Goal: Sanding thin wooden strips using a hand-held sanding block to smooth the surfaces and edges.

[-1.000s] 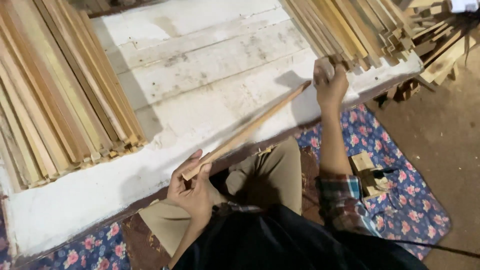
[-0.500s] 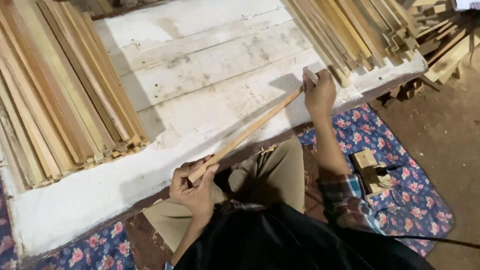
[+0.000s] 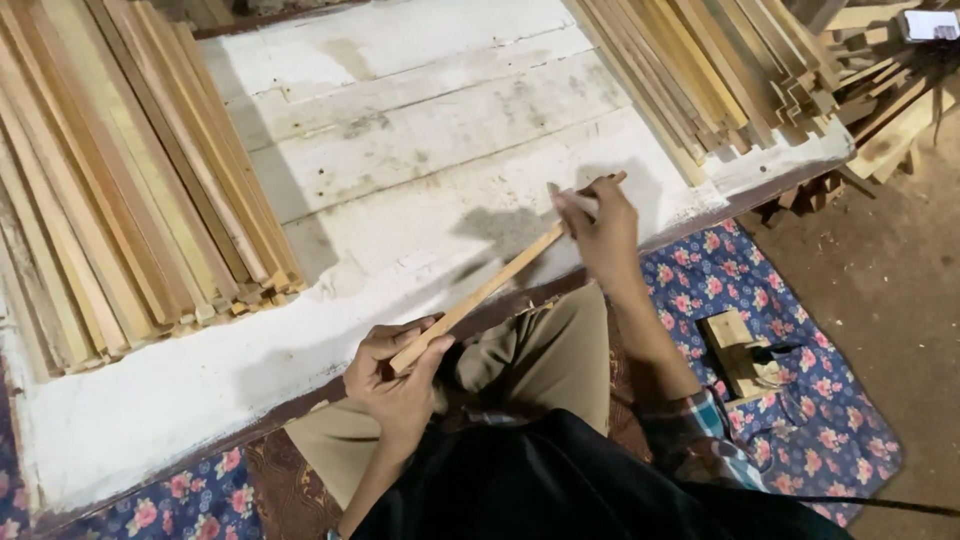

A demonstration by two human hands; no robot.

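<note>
At the far left a stack of wooden strips (image 3: 120,190) lies on the counter (image 3: 420,130), a white, worn board surface, with the strip ends lined up near its front edge. Below that edge a blue floral cloth (image 3: 170,505) covers the floor.

Next comes the left hand (image 3: 392,375), just off the counter's front edge and above the person's tan trouser knee (image 3: 540,350). Its fingers (image 3: 400,330) are clenched around the near end of a thin wooden stick (image 3: 490,290). The stick runs up and to the right, slanting across the counter's edge, with its shadow on the white boards beside it.

The right hand (image 3: 600,230) grasps the stick's far end; its fingers (image 3: 568,205) are wrapped round the wood, and the tip shows just past them. So the stick is held between both hands, low over the counter's front part.

Right of that hand a second stack of strips (image 3: 700,70) lies slanting on the counter's far right corner. Below it, on the floral cloth, sits a small wooden block (image 3: 738,352) with a dark cord beside it. At the far right more wood scraps (image 3: 890,110) lie piled on the bare dirt floor (image 3: 900,290).
</note>
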